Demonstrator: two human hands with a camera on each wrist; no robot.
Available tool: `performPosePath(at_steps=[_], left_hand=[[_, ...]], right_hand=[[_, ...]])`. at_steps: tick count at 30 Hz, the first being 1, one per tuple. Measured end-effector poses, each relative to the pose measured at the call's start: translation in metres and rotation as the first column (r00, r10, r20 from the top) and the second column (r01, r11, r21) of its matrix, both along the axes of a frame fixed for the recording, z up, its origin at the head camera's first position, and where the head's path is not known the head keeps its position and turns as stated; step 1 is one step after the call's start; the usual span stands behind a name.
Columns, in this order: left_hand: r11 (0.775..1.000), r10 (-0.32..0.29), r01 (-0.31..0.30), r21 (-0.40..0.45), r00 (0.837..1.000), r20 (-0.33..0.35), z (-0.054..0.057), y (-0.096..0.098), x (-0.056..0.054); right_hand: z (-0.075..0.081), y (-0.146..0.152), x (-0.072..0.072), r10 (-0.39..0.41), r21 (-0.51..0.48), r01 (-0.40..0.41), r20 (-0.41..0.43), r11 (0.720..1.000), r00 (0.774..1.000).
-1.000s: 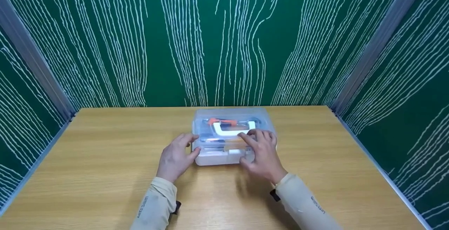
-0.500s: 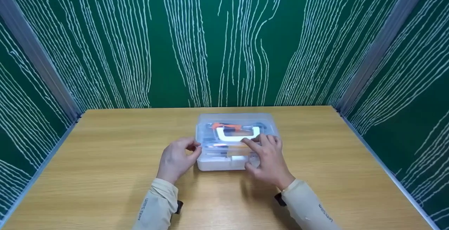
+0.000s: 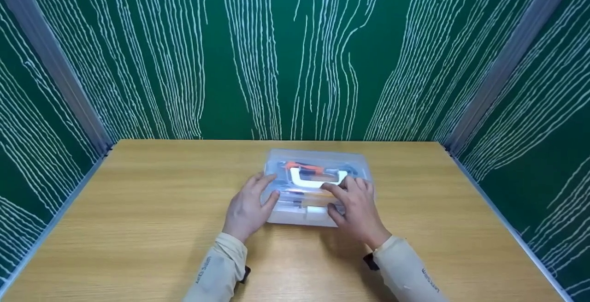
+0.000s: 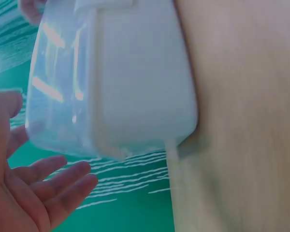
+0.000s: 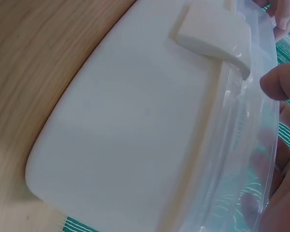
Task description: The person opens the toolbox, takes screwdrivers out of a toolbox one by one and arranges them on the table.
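A see-through plastic storage box (image 3: pixel 318 156) stands on the table, its lid down. A white carry handle (image 3: pixel 308 184) lies on the lid, and a white latch (image 5: pixel 215 34) sits at the front. Through the lid show an orange-and-dark tool (image 3: pixel 304 167) and other blurred contents. My left hand (image 3: pixel 249 207) is beside the box's left side, thumb and fingers spread; the left wrist view shows its lower fingers (image 4: pixel 70 193) off the box. With bent fingers over the lid and the thumb low at the front, my right hand (image 3: pixel 357 207) holds the front right corner.
The wooden table (image 3: pixel 161 191) reaches back to a green wall (image 3: pixel 221 108) with white wavy lines. Similar side walls meet it at grey posts (image 3: pixel 502 62). Both forearms wear light sleeves (image 3: pixel 401 265) with dark bands at the wrists.
The box has come slightly nearer, away from the table's far edge, with the right hand staying on it. The left thumb and fingertips drew together at its left edge, then spread apart again.
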State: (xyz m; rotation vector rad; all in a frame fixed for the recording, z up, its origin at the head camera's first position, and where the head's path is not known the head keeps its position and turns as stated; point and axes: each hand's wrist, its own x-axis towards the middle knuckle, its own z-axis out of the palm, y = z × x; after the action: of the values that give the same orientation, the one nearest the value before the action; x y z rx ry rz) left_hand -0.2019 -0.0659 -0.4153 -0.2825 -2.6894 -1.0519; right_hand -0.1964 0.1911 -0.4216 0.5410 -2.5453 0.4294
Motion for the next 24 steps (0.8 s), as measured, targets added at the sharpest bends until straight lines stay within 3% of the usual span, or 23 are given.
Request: performPosePath(at_steps=[7, 17, 21, 24], left_hand=[[1.0, 0.012, -0.012, 0.004, 0.998, -0.067, 0.0, 0.001, 0.003], [0.997, 0.023, -0.036, -0.062, 0.98, -0.198, 0.015, -0.005, 0.01], [0.993, 0.046, -0.059, -0.102, 0.991, -0.125, 0.025, -0.006, 0.017], [0.993, 0.082, -0.086, -0.079, 0.995, -0.05, 0.029, -0.005, 0.019]], right_hand=[[0.0, 0.001, 0.002, 0.021, -0.031, -0.021, -0.014, 0.999, 1.0], [0.002, 0.002, 0.006, 0.129, -0.083, -0.143, -0.157, 0.986, 0.979], [0.009, 0.005, 0.013, 0.179, -0.117, -0.187, -0.077, 0.975, 0.981], [0.019, 0.011, 0.018, 0.207, -0.147, -0.203, 0.014, 0.968, 0.978]])
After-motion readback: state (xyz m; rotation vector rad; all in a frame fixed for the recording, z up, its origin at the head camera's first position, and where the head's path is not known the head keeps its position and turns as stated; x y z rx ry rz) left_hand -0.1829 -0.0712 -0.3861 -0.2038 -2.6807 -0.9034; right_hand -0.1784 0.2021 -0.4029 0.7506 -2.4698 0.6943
